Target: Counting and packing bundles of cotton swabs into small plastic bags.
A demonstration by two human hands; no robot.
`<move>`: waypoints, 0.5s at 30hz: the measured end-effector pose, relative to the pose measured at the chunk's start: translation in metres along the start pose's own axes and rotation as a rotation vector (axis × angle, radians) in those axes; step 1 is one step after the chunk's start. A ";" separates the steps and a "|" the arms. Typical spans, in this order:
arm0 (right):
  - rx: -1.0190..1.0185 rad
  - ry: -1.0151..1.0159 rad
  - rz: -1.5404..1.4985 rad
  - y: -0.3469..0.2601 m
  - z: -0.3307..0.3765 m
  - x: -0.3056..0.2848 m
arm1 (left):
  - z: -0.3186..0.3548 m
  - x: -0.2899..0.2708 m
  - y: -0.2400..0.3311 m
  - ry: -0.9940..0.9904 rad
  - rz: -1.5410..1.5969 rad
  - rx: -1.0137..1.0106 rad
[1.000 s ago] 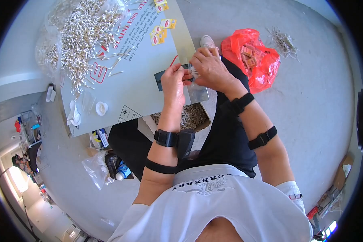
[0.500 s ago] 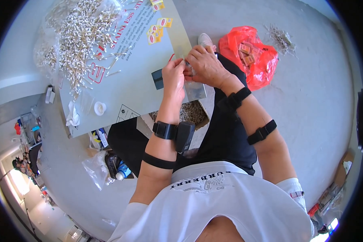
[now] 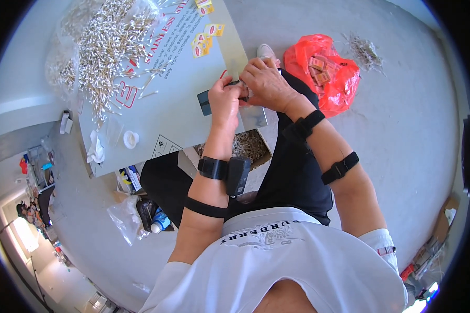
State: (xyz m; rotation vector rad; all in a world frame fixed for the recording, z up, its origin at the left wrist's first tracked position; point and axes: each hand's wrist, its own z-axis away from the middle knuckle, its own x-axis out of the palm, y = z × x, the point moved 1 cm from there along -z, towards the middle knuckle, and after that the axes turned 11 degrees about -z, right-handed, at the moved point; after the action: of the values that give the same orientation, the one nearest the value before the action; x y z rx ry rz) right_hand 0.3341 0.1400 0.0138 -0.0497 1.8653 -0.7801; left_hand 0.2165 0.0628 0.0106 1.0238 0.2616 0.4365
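The left hand (image 3: pixel 223 101) and the right hand (image 3: pixel 265 83) are brought together over the near edge of a pale metal sheet (image 3: pixel 177 112) that serves as a work surface. Both are curled, fingers drawn in rather than spread, and the fingertips of the two meet around something small and dark between them; what it is cannot be made out, since the fingers hide nearly all of it. The left thumb lies along the top of its fist, pressed toward the right hand's fingers. The right hand arches over from the far side, knuckles up, and the two hands touch.

Just beside the left hand, on its outer side, a small dark blue card (image 3: pixel 204 102) lies on the sheet. Farther out beyond the left hand, a big heap of cotton swabs (image 3: pixel 107 44) spreads across the sheet. Past the right hand, on the grey floor, sits a red plastic bag (image 3: pixel 326 73) with small packets in it. Below the hands, toward the body, an open cardboard box (image 3: pixel 248 146) holds a loose pale tangle.
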 end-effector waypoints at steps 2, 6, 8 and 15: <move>0.012 0.047 -0.021 -0.002 0.006 -0.009 | 0.003 -0.001 -0.007 0.052 -0.170 0.059; 0.277 0.597 -0.320 -0.005 0.033 -0.014 | 0.017 -0.003 -0.019 0.236 -0.883 0.831; 0.546 0.920 -1.033 0.000 0.055 0.007 | 0.033 0.009 -0.014 0.059 -1.256 0.937; 0.827 0.949 -1.781 -0.011 0.055 0.039 | 0.039 0.020 -0.032 0.005 -1.406 0.899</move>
State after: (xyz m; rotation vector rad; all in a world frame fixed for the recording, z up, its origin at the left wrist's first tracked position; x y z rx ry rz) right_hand 0.3600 0.0896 -0.0243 -1.0524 1.7134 -3.1317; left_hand 0.2571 0.0278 0.0027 1.4104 1.1359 -1.0505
